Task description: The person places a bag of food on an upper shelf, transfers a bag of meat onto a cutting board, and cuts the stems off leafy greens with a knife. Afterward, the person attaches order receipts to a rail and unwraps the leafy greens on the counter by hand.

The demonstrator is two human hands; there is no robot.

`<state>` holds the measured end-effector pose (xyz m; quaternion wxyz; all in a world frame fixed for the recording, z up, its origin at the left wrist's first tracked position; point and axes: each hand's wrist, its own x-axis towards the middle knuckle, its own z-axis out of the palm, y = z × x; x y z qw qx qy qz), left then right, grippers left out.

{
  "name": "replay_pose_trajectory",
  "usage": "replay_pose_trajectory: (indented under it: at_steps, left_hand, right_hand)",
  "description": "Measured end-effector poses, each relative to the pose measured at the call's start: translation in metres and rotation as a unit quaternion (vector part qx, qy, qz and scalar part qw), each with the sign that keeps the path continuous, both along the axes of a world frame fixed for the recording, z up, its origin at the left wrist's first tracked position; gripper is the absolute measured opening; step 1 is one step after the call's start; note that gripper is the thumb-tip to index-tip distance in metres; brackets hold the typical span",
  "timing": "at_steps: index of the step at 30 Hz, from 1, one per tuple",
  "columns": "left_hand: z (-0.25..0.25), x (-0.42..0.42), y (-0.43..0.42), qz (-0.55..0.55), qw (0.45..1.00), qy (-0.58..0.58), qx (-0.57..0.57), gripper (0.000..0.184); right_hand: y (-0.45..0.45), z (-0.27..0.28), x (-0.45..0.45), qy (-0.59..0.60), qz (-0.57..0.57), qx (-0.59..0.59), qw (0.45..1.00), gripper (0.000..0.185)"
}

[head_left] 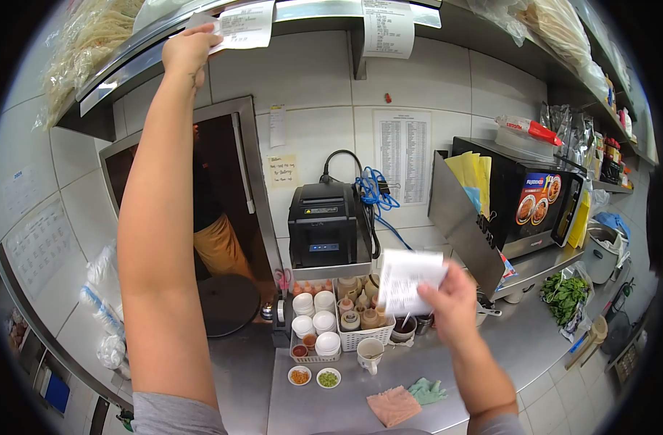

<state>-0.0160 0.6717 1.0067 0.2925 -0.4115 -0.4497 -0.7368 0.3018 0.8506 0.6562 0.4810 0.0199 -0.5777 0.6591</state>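
Left hand: the left hand is raised at the upper left, arm stretched nearly straight, its fingers pinching the left end of the rail slip
Rail slip: the rail slip, white with printed lines, hangs at the metal rail along the shelf edge
Second slip: to the right of it, the second slip hangs from the same edge, well apart from both hands
Right hand: the right hand is held above the worktop, thumb across the front of the folded slip, the fingers pinching it by its right side; the print is too blurred to read
Below the folded slip: the white basket of squeeze bottles, and just left of it the tray of stacked white tubs
Front of the worktop: the mug with a utensil in it, the orange-filled bowl beside the green-filled bowl, and the pink cloth touching the green cloth
Against the tiles: the black printer, with the blue cable coiled at its right and the printed list above
Right side: the microwave on a raised shelf, the leafy greens in clear plastic lower down
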Motion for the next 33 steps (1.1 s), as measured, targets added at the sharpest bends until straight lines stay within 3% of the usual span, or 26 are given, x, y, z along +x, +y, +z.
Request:
replay_pose_trajectory:
  at_steps: [2,4,5,6,7,8,10,11,13,15,16,19,20,21,24,26,27,29,31,33]
  left_hand:
    - [0.004,-0.005,0.003,0.015,1.000,0.005,-0.019,0.031]
    - [0.002,-0.010,0.005,0.023,0.998,0.043,-0.027,0.032]
    - [0.002,-0.016,0.007,0.060,0.997,0.049,-0.024,0.028]
    - [0.000,-0.013,0.007,0.096,0.994,0.049,-0.025,0.025]
    - [-0.002,-0.009,0.008,0.132,0.990,0.049,-0.027,0.022]
    - [-0.003,-0.008,0.009,0.125,0.991,0.049,-0.017,0.018]
    - [-0.007,0.003,0.007,0.163,0.985,0.044,-0.032,0.018]
    - [-0.007,0.004,0.002,0.196,0.979,0.040,-0.049,0.017]
    - [-0.003,-0.012,-0.005,0.233,0.971,0.046,-0.025,0.009]
    - [-0.007,-0.012,-0.015,0.276,0.959,0.061,-0.016,0.009]
    - [-0.007,-0.018,-0.019,0.162,0.986,0.040,-0.016,0.015]
    - [0.000,-0.015,-0.022,0.241,0.969,0.050,-0.001,0.025]
    - [0.001,-0.012,-0.021,0.228,0.972,0.061,-0.002,0.030]
    - [0.002,-0.009,-0.021,0.225,0.972,0.061,0.000,0.030]
    - [0.005,-0.020,-0.030,0.236,0.970,0.049,-0.045,0.024]
    - [0.003,-0.051,-0.050,0.286,0.957,0.051,0.001,0.023]
    - [-0.009,-0.059,-0.063,0.299,0.953,0.044,-0.001,0.023]
    - [-0.047,-0.067,-0.097,0.348,0.937,0.023,0.026,0.033]
    - [-0.112,-0.032,-0.126,0.276,0.961,-0.006,-0.008,0.039]
    - [-0.194,-0.009,-0.149,0.159,0.985,-0.073,-0.015,0.047]
  right_hand:
    - [0.003,0.057,-0.022,0.013,-0.010,0.208,0.978,0.033]
    - [-0.013,0.143,-0.048,-0.003,-0.213,0.520,0.828,0.035]
    - [-0.019,0.179,-0.077,0.106,-0.296,0.583,0.749,0.030]
    - [-0.027,0.219,-0.103,0.182,-0.353,0.628,0.669,0.022]
    - [-0.035,0.255,-0.122,0.167,-0.352,0.663,0.639,0.028]
    - [-0.046,0.284,-0.142,0.203,-0.387,0.678,0.591,0.020]
    - [-0.059,0.325,-0.168,0.082,-0.417,0.703,0.570,0.020]
    - [-0.056,0.332,-0.176,0.088,-0.414,0.704,0.571,0.020]
    - [-0.038,0.343,-0.189,-0.003,-0.505,0.708,0.493,0.019]
    - [-0.014,0.357,-0.190,0.043,-0.529,0.700,0.478,0.019]
    - [-0.002,0.365,-0.185,0.025,-0.473,0.724,0.501,0.025]
    - [-0.038,0.342,-0.168,0.024,-0.473,0.720,0.506,0.027]
    - [-0.040,0.339,-0.185,0.050,-0.513,0.720,0.465,0.019]
    - [-0.052,0.335,-0.193,0.066,-0.482,0.738,0.468,0.024]
    - [-0.071,0.340,-0.217,0.012,-0.452,0.747,0.487,0.028]
    - [-0.072,0.354,-0.240,-0.045,-0.474,0.709,0.521,0.031]
    - [-0.085,0.349,-0.232,-0.074,-0.452,0.666,0.589,0.029]
    - [-0.073,0.349,-0.241,0.145,-0.426,0.717,0.532,0.025]
    - [-0.110,0.313,-0.190,0.184,-0.359,0.634,0.659,0.023]
    - [-0.127,0.257,-0.172,0.205,-0.375,0.558,0.711,0.025]
